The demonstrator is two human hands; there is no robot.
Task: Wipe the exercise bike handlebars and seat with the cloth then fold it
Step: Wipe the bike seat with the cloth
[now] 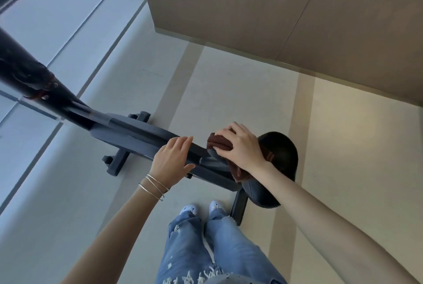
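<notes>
Cloth (220,143), brown, bunched on the narrow front end of the seat (282,153); one fold shows ahead of the fingertips, more hangs out below the wrist on the near side

Right hand (242,146) lies on top of it, fingers spread and slightly bent, palm bearing down. It presses rather than pinches

Left hand (170,161) clasps the frame (137,132) just ahead of the seat, fingers laid over the bar, thumb on the near side, thin bracelets (154,186) at the wrist. Looks like a steadying hold

Handling, as judged:
- cloth soft, light and limp; it will bunch and slide under the palm unless kept flat, so a broad flat press suits wiping
- for folding, take it by two corners or an edge, never the middle
- seat looks smooth and padded, rounded at the back; cloth likely slips off the curved sides
- bike heavy and planted on the floor (229,89), needs no lifting

Dark bar at upper left is too close and blurred to say whether it is a handlebar
</notes>
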